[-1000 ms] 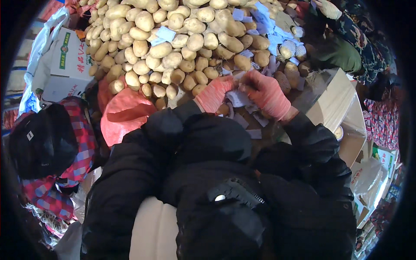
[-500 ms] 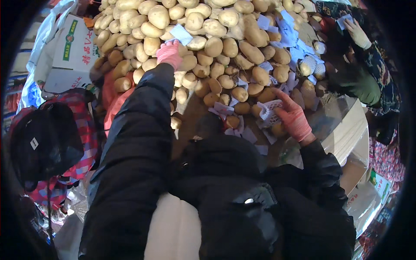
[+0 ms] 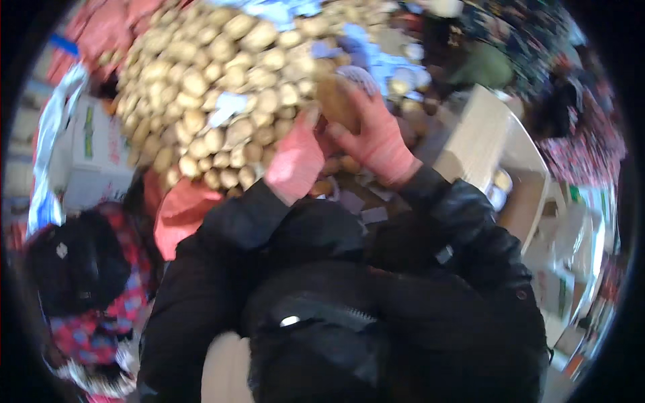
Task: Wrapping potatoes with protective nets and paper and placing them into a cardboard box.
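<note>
Left hand (image 3: 295, 163) has rejoined right hand (image 3: 377, 131) at one potato (image 3: 332, 102) — right fingers curl around it, left fingers' grip unclear.

Potato (image 3: 331, 104) is blurred and partly hidden by the right hand (image 3: 379, 140); its contact with the left hand (image 3: 295, 162) is unclear; top edge cuts off blue sheeting (image 3: 272, 8).

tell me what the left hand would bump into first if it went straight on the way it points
Probably the large brown potato that the right hand holds, just ahead of the left hand. Blur and depth leave unclear whether they touch; beyond lies the potato pile.
</note>
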The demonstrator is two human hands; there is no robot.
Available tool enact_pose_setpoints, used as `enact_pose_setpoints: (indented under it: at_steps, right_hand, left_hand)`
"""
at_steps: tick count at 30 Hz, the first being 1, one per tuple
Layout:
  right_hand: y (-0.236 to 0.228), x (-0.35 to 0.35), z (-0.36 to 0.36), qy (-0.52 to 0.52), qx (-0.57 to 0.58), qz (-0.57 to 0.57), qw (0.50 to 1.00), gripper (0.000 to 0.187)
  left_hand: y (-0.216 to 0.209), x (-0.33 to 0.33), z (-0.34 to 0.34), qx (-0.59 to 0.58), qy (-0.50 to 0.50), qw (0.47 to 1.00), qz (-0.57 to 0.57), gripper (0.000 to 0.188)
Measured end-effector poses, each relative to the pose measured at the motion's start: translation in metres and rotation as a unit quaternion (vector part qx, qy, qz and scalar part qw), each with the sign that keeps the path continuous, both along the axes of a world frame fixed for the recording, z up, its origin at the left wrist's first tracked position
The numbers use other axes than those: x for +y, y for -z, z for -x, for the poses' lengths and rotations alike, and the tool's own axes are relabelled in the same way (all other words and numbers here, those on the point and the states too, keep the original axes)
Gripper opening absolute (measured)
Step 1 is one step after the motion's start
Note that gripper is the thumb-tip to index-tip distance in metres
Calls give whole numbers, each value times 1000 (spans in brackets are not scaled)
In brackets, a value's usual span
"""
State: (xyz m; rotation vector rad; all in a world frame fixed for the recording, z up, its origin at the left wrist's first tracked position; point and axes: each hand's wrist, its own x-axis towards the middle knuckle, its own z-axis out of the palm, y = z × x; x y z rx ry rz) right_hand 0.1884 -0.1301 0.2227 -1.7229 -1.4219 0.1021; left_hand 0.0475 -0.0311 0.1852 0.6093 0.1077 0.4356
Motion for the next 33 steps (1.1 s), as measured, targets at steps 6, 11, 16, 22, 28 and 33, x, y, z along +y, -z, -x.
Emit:
enact_pose_setpoints:
  at_steps: [6, 11, 16, 22, 28, 33]
  right_hand:
    - [-55, -101, -15, -132, 703, -221, 664, 63]
    - [-50, -169, -20, -80, 690, -178, 697, 58]
    - [-19, -217, -51, 61, 383, -39, 921, 71]
    - [-30, -229, -70, 221, 225, 75, 946, 87]
    - [28, -234, -98, 131, 487, -57, 862, 58]
    - [41, -274, -167, 191, 376, -182, 888, 57]
  left_hand:
    - [-36, -44, -47, 106, 188, 976, -28, 60]
    - [-47, -86, -67, -11, 191, 981, -32, 47]
    - [-26, -110, -96, 115, 101, 988, -26, 33]
    - [-37, -160, -118, -13, -116, 711, -693, 27]
    - [-46, -166, -130, -87, 20, 671, -736, 32]
    - [-40, -116, -122, 66, 68, 754, -650, 31]
